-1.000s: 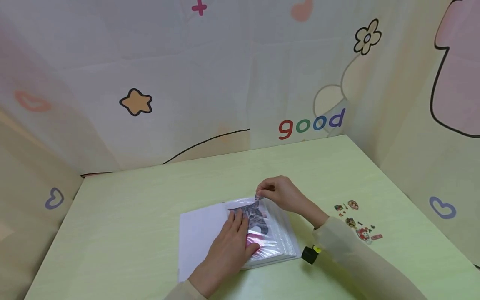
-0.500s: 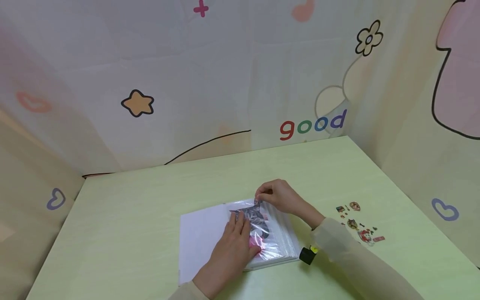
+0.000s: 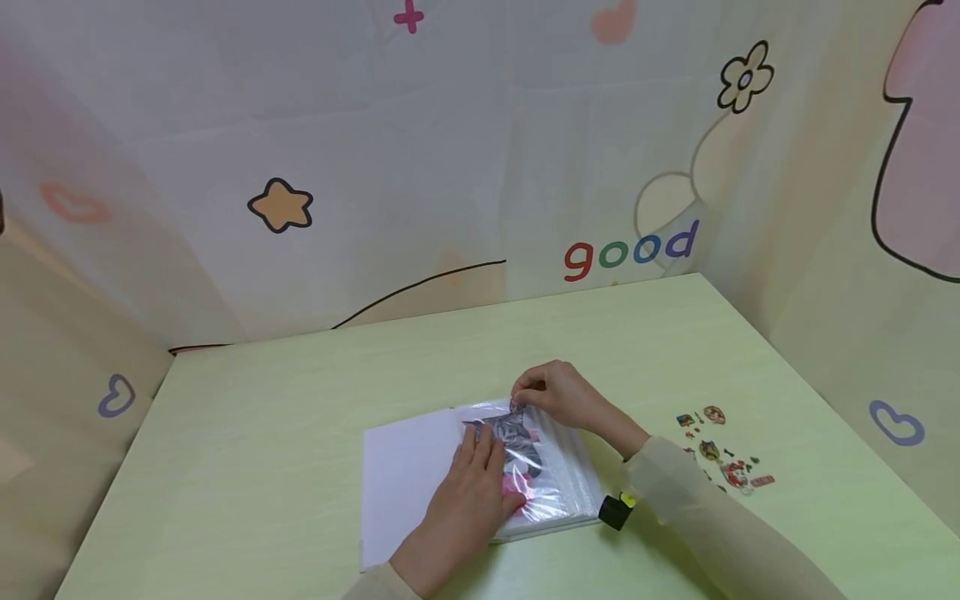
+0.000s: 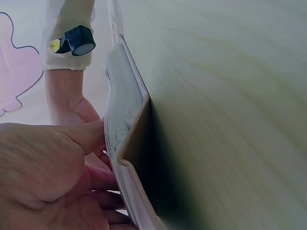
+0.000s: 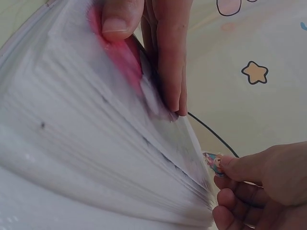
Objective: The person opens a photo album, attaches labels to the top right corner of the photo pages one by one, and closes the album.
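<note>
An open album (image 3: 562,487) with clear plastic sleeves lies on the green table (image 3: 262,417), its white left page (image 3: 405,462) bare. A grey cat picture (image 3: 513,437) with a pink patch shows under the top sleeve. My left hand (image 3: 468,492) lies flat on that sleeve, straight fingers pressing it down. My right hand (image 3: 558,396) pinches a small colourful sticker (image 5: 213,162) at the page's far edge (image 3: 516,406). In the right wrist view the left hand's fingers (image 5: 165,62) rest on the stacked sleeves (image 5: 86,158). The left wrist view shows the album's edge (image 4: 122,115).
Several small stickers (image 3: 720,454) lie scattered on the table to the right. A black and yellow wrist camera (image 3: 618,508) sits by the album's right corner. Patterned cloth walls (image 3: 450,167) close in the back and both sides.
My right hand has sunk slightly toward the page's far edge with the sticker. The left hand stays pressed on the sleeve.
</note>
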Available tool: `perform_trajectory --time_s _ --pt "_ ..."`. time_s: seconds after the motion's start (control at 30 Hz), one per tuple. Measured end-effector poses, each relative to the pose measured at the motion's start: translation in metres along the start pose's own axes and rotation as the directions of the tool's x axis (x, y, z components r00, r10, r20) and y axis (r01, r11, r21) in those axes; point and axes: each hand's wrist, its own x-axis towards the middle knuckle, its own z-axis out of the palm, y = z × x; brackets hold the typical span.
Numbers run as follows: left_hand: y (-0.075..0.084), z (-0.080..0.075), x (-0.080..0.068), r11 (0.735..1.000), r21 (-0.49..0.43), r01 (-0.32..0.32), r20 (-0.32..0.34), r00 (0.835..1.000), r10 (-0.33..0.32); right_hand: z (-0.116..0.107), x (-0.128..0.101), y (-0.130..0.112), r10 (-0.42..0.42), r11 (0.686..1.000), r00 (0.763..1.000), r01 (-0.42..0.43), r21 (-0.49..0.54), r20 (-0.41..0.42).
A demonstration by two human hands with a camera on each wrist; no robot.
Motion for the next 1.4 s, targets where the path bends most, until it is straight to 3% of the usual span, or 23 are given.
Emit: perform_trajectory --time_s 0.3,1.4 --pt "0.001 0.000 0.000 1.000 -0.013 0.011 0.043 0.999 -0.011 0.006 -0.003 0.004 0.028 0.999 0.999 -0.029 -0.017 -0.015" --pt "0.003 -0.001 0.003 1.000 -0.001 0.027 0.046 0.999 -0.027 0.012 0.004 0.004 -0.001 0.987 0.998 -0.009 -0.158 -0.066"
